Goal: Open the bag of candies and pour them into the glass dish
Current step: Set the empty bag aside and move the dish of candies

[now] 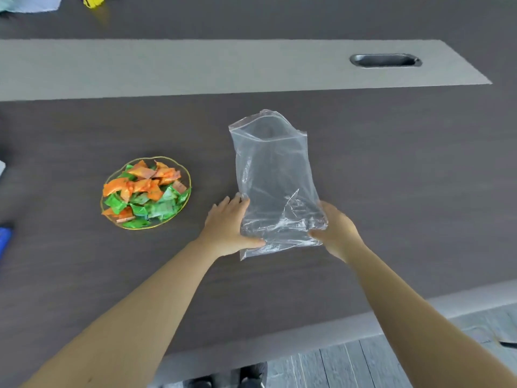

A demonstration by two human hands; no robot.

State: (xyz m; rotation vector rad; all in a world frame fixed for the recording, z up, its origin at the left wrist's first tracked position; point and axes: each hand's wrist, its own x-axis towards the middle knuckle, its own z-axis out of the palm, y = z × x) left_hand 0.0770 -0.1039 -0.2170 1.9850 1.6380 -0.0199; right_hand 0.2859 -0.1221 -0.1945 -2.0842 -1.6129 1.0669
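Note:
A clear plastic zip bag (275,175) is in front of me above the dark table, empty, its open mouth pointing away from me. My left hand (226,226) grips its near left edge, thumb on the plastic. My right hand (337,231) holds the near right corner. To the left stands a round glass dish (185,170) with a gold rim. It is heaped with orange and green wrapped candies (142,191).
The dark wood table (391,177) has a lighter grey strip (195,65) across the back with an oval metal cable slot (385,60). A blue object (4,239) lies at the left edge. Yellow and pale items lie at the far left corner. The table's near edge runs below my arms.

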